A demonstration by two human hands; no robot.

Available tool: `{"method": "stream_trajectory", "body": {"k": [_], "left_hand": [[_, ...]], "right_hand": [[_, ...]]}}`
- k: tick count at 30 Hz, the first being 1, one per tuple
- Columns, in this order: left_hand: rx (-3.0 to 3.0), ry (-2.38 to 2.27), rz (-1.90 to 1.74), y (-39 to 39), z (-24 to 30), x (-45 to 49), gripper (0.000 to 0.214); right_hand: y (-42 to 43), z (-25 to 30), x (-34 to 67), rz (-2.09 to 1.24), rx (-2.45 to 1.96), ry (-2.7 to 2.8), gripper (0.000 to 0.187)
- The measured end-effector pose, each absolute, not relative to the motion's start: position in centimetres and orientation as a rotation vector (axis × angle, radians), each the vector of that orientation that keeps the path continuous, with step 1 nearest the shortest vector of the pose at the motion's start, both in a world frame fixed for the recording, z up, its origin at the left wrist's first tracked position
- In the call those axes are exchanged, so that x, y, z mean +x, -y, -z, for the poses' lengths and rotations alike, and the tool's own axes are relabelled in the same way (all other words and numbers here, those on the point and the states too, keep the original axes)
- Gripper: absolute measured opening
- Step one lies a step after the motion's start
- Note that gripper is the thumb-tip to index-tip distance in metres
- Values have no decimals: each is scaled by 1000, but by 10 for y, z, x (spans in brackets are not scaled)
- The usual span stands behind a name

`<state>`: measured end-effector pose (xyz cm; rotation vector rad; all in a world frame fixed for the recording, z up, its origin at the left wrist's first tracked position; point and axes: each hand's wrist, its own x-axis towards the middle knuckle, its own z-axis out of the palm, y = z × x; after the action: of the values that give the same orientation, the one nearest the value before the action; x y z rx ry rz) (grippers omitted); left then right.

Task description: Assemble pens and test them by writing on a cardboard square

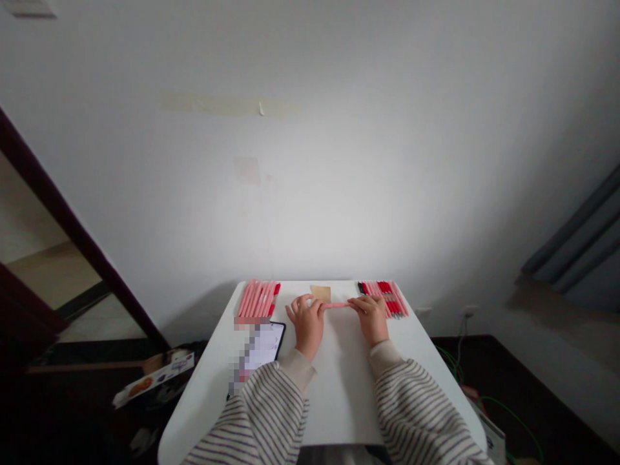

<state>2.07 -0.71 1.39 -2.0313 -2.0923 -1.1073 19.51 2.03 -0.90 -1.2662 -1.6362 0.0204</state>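
Observation:
A slim pink pen (338, 305) lies level between my two hands, just above or on the white table (339, 387). My left hand (308, 323) pinches its left end, with the other fingers spread. The right end is gripped in the fingertips of my right hand (371, 316). Behind the pen is a small tan piece of paper or card (321, 293). A row of pink pens or pen barrels (254, 298) with some red pieces lies left of my left hand. Beside my right hand, partly covered by it, is a bunch of pink and red pens (397, 298).
A phone (264, 345) with a lit screen lies on the table left of my left forearm, partly blurred out. The table's far edge is close to a white wall (320, 194). Boxes (155, 381) sit on the floor at left; a green cable (513, 413) runs at right.

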Motion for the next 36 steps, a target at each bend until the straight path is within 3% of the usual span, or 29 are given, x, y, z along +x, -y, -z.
{"method": "stream_trajectory", "body": {"k": [13,36], "left_hand": [[-2117,2062,1153,7,-15,20,17],[-1993,2108,1086,7,-10,19,26]], "right_hand": [[-21,11,196,-12,-1264,1637,29],[-23,13,198,1,-1242,1625,34]]}}
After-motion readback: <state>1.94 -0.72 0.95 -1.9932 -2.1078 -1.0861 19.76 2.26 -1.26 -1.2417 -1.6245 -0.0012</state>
